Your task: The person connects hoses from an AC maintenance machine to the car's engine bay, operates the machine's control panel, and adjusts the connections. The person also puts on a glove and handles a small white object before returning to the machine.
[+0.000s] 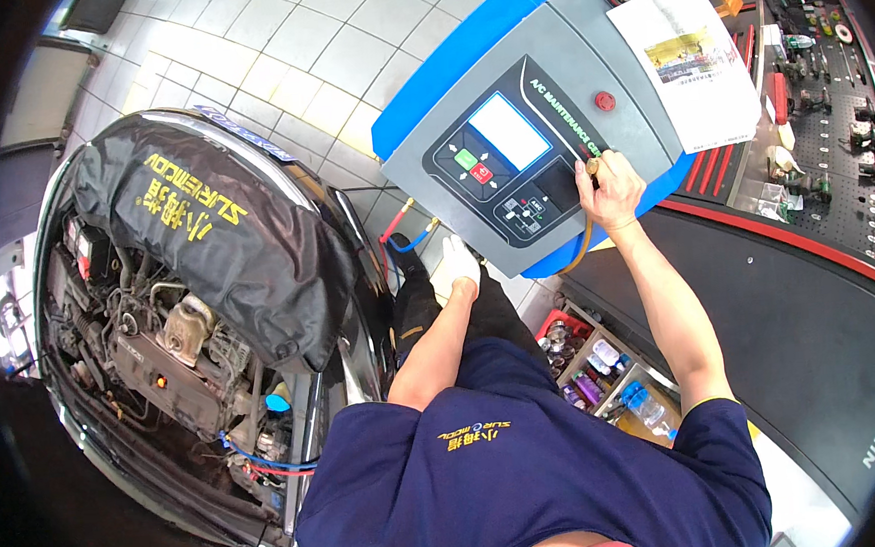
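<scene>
A blue and grey service machine [506,79] stands in front of me, with a sloped control panel that carries a small screen [509,132], arrow buttons and a red knob [604,101]. My right hand [608,191] is closed around a brass fitting at the end of a thin yellow-brown hose [584,244], right at the panel's right edge. My left hand [455,262], in a white glove, hangs below the machine's lower left corner and holds nothing that I can see; its fingers are closed.
A car with its bonnet open shows its engine bay [162,351] at left, the fender under a black cover [225,236]. Red and blue hoses [407,230] run from the machine. A sheet of paper [690,62] lies on it. Workbench [819,280] and tool board [838,99] at right, bottle shelf [604,374] below.
</scene>
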`<state>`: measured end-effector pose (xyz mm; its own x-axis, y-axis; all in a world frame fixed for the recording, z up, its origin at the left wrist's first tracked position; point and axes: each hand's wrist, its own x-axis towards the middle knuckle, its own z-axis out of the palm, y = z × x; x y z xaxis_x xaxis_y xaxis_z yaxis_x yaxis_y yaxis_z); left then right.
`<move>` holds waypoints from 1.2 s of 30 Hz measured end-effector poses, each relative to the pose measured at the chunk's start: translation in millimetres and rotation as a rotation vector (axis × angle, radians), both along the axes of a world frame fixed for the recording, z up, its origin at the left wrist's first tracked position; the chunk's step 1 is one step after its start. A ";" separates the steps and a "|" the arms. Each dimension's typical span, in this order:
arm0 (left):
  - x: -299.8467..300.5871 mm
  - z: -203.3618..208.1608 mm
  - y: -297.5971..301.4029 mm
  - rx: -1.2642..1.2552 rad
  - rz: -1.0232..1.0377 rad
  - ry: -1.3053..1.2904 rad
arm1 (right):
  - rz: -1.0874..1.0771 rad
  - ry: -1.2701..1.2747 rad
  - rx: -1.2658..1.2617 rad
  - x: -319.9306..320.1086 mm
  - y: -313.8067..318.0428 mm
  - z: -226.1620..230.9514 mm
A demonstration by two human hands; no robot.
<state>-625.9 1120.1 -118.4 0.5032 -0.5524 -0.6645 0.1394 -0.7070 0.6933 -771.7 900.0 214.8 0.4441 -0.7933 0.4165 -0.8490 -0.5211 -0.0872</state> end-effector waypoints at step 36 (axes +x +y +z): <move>22.0 18.4 -22.6 0.059 0.293 0.486 | -0.032 0.064 -0.026 2.4 -0.8 0.5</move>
<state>-603.9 1097.5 -100.0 0.2581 -0.3906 -0.8836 0.6286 -0.6267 0.4606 -769.3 899.3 215.3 0.4453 -0.7967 0.4086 -0.8685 -0.4954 -0.0193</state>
